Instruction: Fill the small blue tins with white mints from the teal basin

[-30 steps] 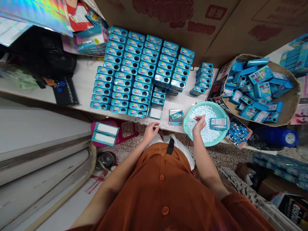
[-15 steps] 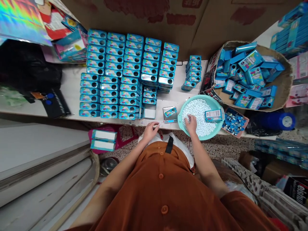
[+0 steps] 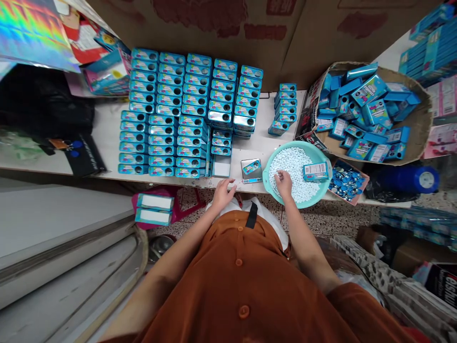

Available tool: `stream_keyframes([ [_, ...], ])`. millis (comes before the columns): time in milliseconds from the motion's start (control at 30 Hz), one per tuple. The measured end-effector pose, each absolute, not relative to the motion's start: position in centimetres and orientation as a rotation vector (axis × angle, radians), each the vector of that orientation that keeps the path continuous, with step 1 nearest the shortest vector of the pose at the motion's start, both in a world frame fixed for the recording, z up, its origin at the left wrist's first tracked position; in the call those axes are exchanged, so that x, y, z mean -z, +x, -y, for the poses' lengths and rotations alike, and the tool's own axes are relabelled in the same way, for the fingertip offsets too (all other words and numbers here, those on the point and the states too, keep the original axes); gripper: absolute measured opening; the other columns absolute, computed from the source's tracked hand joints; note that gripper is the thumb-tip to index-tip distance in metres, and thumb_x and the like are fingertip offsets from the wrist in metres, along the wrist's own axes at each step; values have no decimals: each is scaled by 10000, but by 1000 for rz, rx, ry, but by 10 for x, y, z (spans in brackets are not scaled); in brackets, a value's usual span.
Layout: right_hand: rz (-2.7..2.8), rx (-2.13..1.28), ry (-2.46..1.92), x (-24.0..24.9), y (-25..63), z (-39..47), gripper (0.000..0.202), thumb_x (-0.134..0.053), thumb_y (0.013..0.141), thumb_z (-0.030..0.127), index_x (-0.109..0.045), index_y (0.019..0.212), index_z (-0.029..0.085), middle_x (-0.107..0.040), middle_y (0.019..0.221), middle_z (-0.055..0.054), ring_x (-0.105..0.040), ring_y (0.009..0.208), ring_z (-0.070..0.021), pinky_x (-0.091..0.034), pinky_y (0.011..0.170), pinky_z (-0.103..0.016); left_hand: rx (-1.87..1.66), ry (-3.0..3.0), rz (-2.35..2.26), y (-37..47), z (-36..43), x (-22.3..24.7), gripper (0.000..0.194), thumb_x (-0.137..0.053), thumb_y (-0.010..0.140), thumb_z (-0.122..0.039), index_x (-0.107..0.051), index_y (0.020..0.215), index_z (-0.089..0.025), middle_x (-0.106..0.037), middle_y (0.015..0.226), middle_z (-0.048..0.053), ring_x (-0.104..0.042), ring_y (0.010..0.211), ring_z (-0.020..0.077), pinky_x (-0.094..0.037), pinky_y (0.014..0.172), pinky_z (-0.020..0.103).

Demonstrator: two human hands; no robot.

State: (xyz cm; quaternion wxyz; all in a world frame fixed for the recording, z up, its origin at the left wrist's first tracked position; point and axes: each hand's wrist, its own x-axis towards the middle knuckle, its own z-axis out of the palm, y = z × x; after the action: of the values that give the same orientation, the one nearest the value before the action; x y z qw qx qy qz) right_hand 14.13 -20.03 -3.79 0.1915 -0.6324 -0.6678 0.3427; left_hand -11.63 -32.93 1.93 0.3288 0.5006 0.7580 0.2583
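Note:
My right hand (image 3: 284,182) rests in a teal bowl (image 3: 268,183) full of small white tablets (image 3: 294,164), its fingers curled among them. A small blue box (image 3: 315,171) lies in the bowl's right side. My left hand (image 3: 223,192) sits at the counter's front edge, fingers loosely bent, touching a small white thing there. Between the hands an open tin (image 3: 251,170) lies on the counter, a blue lid part in it.
Stacks of blue tins (image 3: 171,114) cover the counter's middle, with a shorter stack (image 3: 283,107) near the bowl. A cardboard tub of blue boxes (image 3: 371,112) and a tray of blue pieces (image 3: 346,182) stand at the right. Black bags (image 3: 43,105) lie left.
My right hand was raised over the tablets a second ago; it has dropped into the bowl and stays there. The view shifted slightly. My left hand has hardly moved.

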Motion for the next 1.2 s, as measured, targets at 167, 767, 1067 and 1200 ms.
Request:
stream_keyframes([
  [167, 1983, -818, -1697, 24, 144, 218, 290, -473, 851, 317, -586, 1079, 176, -581, 1051, -113, -514, 1015, -229, -413, 936, -406, -720, 1455, -2088, -102, 294, -16, 590, -634, 772, -391, -423, 1273, -163, -505, 1255, 147, -428, 1202, 298, -353, 1033, 449],
  [767, 1652, -730, -1832, 3, 190, 274, 271, -440, 885, 330, -600, 1046, 181, -612, 1024, -108, -556, 962, -226, -459, 873, -397, -811, 1779, -1816, -73, 239, -93, 395, -646, 760, -349, -572, 1136, -253, -597, 1052, 62, -519, 1035, 261, -363, 952, 396],
  [1067, 1546, -712, -1813, 7, 194, 281, 230, -442, 881, 304, -616, 977, 188, -633, 987, -96, -573, 955, -217, -468, 864, -378, -539, 2068, -1734, -43, 231, -93, 372, -665, 738, -324, -611, 1098, -254, -600, 936, 77, -516, 942, 276, -369, 859, 403],
  [1200, 1553, -731, -1802, 6, 198, 285, 232, -435, 887, 294, -620, 985, 194, -636, 985, -92, -575, 967, -215, -467, 871, -369, -569, 2057, -1730, -34, 238, -99, 407, -679, 729, -331, -601, 1124, -267, -604, 949, 77, -526, 966, 282, -371, 879, 411],
])
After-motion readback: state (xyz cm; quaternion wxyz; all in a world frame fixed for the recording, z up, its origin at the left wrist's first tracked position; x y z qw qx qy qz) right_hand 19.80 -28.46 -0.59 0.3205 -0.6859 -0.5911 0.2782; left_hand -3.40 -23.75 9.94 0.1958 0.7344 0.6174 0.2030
